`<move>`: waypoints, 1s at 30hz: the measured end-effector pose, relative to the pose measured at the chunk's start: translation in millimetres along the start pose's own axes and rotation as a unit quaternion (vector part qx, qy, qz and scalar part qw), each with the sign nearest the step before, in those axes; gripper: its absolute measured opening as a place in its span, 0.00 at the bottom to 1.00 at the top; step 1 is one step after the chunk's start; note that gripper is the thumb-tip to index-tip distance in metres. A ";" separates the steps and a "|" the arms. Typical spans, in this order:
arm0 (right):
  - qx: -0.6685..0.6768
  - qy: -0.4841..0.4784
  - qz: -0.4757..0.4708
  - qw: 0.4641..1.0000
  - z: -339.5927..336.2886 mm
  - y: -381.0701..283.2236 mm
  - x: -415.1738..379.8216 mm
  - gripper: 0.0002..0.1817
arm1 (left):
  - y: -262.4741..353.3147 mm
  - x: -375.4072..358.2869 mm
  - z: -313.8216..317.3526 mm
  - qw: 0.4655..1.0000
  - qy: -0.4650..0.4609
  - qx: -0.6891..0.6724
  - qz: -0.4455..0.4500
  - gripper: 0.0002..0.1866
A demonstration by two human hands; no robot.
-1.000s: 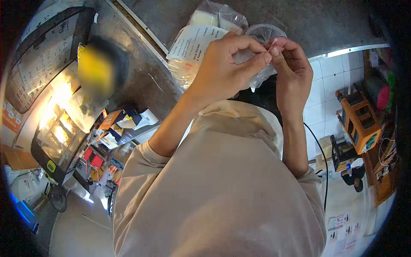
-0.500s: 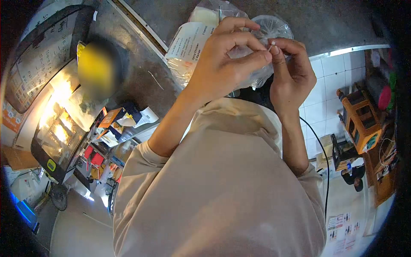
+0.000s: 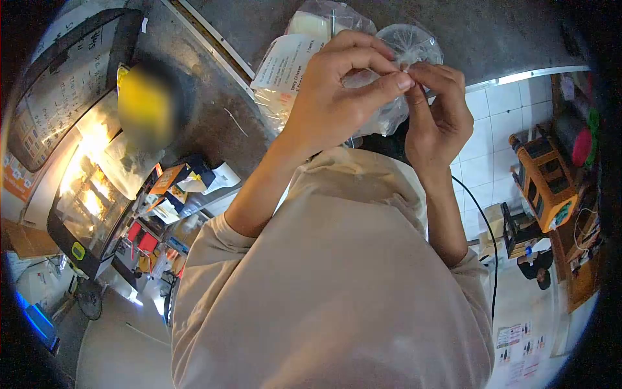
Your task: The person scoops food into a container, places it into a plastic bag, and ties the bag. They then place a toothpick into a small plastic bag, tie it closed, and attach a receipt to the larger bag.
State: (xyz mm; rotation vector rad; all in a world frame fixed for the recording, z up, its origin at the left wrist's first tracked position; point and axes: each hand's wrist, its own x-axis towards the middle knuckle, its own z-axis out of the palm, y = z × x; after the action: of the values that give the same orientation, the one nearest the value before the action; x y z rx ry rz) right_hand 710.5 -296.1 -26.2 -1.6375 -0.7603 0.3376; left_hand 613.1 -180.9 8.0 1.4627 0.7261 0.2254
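Note:
My left hand (image 3: 346, 87) is closed in a pinch, thumb against forefinger, with the other fingers curled above. Its tips meet those of my right hand (image 3: 440, 113), which is also pinched. Between the fingertips is a small pale piece of what looks like a thin white tie, mostly hidden. Just behind them sits a clear plastic bag (image 3: 414, 40) with its top gathered into radiating folds. Left of it, partly behind my left hand, lies a larger clear bag with a printed white label (image 3: 285, 61) and something pale inside.
Bags rest on a dark grey countertop (image 3: 512, 35). A loose thin white string (image 3: 236, 121) lies on it, near a metal strip (image 3: 214, 42). A lit glass display case (image 3: 91, 194) stands at left. A black cable (image 3: 483, 217) hangs at right; a person (image 3: 536, 267) is far off.
My right hand has shifted slightly left, and its fingertips have come closer to the left hand's. The small white end that stood out between the right fingertips is now mostly covered.

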 end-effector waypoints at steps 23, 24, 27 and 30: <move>-0.253 -0.213 -0.072 0.941 -43.7 -4.5 22.2 0.11 | 8.9 -16.7 2.6 0.865 0.006 0.420 0.275 0.05; -0.274 -0.190 -0.083 0.939 -49.9 1.6 27.7 0.12 | 7.2 -17.3 6.0 0.863 0.016 0.423 0.275 0.05; -0.252 -0.145 -0.068 0.954 -58.4 5.3 35.8 0.14 | 10.6 -18.0 4.4 0.872 0.029 0.415 0.260 0.07; -0.146 -0.167 0.021 0.975 -60.6 -9.6 24.8 0.08 | 17.8 -23.9 -2.1 0.872 0.035 0.420 0.250 0.10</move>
State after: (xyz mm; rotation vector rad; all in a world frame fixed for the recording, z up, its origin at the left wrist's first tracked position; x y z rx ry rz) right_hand 762.8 -325.9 1.1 -1.9009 -1.0691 0.5607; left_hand 598.5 -190.1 32.3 2.4909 0.4956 0.3853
